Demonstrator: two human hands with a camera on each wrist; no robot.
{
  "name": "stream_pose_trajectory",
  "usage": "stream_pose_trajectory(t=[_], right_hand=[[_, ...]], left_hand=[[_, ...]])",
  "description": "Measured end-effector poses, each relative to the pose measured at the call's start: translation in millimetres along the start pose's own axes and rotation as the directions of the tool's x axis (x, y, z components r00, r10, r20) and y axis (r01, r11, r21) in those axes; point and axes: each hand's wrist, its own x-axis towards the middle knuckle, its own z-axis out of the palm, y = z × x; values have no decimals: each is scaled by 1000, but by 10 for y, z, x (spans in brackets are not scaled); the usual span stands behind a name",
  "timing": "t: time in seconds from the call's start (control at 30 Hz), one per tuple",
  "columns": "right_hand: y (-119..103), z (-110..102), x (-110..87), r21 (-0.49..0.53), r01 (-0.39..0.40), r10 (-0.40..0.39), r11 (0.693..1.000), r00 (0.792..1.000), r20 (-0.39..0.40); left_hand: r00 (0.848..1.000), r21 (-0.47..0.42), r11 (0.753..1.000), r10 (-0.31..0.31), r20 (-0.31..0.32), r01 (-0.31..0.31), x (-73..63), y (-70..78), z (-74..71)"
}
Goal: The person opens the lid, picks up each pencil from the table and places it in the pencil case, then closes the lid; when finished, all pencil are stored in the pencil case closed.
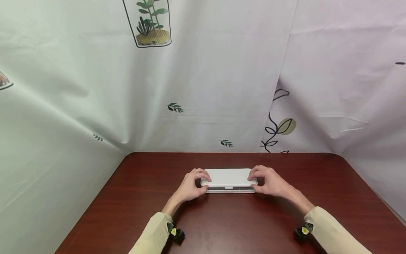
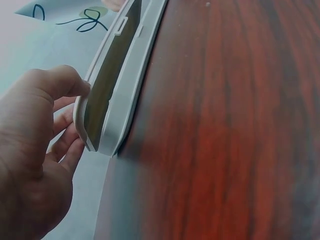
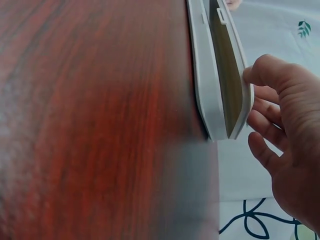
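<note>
A long white hinged case [image 1: 229,176] with rounded corners lies on the table, its lid raised a little at the front. My left hand [image 1: 192,184] pinches the lid's left end, thumb at the front edge and fingers over the top. At the opposite end my right hand [image 1: 269,182] holds the lid the same way. A narrow gap shows between the lid and the base [image 2: 120,112] in the left wrist view. The small front latch [image 3: 222,16] hangs loose on the lid in the right wrist view. What lies inside is mostly hidden.
The dark red wooden table [image 1: 222,225] has rounded far corners. Behind it and along both sides hangs a pale curtain [image 1: 209,77] with plant prints. Both wrists carry small black cameras [image 1: 178,236] over light sleeves.
</note>
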Motion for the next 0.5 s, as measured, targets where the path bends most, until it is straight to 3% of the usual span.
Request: stream_pose_trajectory(t=[0.27,0.5], right_hand=[[4,51,-30,-48,13,-14,999,1000,-7],[17,82,-35,-65,48,-48,997,999,-5]], left_hand=[[999,17,999,44,5,-44,-27,-43,31],[999,24,999,31,35,-32,-42,-22,24]])
